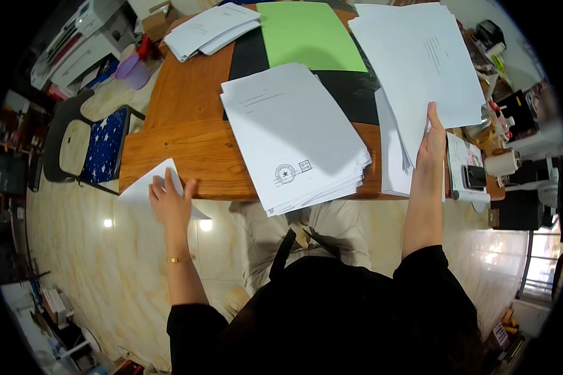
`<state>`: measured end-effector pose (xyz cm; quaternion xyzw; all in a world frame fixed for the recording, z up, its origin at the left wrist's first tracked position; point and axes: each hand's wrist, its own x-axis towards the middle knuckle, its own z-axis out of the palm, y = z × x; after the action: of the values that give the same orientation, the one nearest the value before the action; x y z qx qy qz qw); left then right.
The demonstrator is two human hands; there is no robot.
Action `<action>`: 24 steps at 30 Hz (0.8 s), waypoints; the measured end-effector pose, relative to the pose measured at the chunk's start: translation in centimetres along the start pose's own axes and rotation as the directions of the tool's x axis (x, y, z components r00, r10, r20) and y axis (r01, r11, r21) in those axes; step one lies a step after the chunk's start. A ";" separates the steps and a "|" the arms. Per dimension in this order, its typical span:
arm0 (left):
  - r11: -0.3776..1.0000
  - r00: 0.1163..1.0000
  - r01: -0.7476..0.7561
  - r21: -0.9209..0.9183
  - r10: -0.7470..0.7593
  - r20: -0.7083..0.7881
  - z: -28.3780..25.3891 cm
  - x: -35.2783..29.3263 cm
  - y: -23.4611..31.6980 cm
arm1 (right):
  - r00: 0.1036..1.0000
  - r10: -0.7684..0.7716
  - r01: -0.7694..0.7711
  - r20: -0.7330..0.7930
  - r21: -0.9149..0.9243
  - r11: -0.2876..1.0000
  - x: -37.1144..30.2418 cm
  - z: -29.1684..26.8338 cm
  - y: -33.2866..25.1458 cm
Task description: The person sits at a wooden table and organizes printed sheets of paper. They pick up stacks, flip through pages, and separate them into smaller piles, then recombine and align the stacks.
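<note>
At the table's left front corner my left hand point(169, 197) lies over a white sheet of paper point(145, 189), its fingers spread on top. Part of that sheet juts past the table edge. On the right, my right hand point(433, 140) grips the lower edge of some large white sheets point(413, 62), thumb uppermost. More white paper point(395, 169) lies beneath them. Between my hands sits a loosely stacked pile of printed sheets point(288, 125); its top page bears a round stamp and a small square one. The pile's front corner overhangs the edge.
A green sheet point(313, 37) and another paper stack point(213, 28) lie farther back on the wooden table point(181, 140). To the left stand a chair with a starry blue cushion point(106, 147), a purple bin point(132, 70) and a printer point(84, 53). A phone point(474, 177) and clutter are at right.
</note>
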<state>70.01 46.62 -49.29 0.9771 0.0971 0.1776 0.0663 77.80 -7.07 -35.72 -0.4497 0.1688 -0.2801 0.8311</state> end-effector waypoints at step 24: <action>0.339 0.500 -0.840 -0.424 0.786 -0.363 -6.0 -2.1 18.1 | 0.928 0.218 -0.282 0.302 0.188 0.941 -2.7 -2.6 -1.3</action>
<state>68.94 29.12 -41.42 0.8190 -0.4550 0.2517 0.2427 73.89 -7.66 -35.97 -0.3608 0.0740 -0.1229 0.9215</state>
